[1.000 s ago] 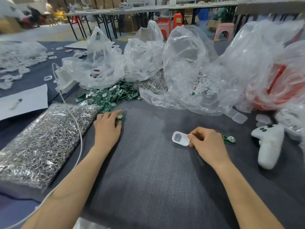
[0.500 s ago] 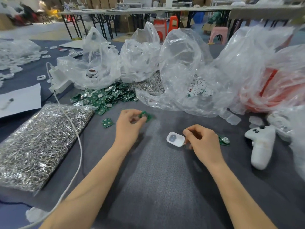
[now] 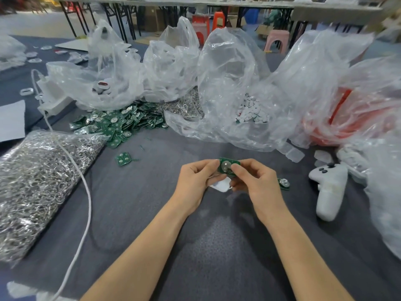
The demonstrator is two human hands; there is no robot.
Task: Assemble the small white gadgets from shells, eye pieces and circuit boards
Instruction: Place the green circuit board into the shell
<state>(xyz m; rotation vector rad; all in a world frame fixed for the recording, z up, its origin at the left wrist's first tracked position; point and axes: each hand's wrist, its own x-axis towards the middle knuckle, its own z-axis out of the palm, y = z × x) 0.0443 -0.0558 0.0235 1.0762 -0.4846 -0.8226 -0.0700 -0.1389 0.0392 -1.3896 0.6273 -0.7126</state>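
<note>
— Above the grey counter (image 3: 217, 246), where is the circuit board (image 3: 227, 167)?
— Pinched between both grips: left hand (image 3: 196, 181) and right hand (image 3: 257, 183), white shell (image 3: 221, 185) just beneath.

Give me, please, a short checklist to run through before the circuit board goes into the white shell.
1. Circuit board gripped: ok, pinched between left hand and right hand.
2. White shell within reach: ok, just below the board, partly hidden by the fingers.
3. Shell's open side facing up: cannot tell, mostly covered.
4. Board's round metal disc facing the camera: ok.
5. Eye piece already fitted in the shell: cannot tell.
6. Spare board nearby: ok, on the cloth beside the right hand.
</note>
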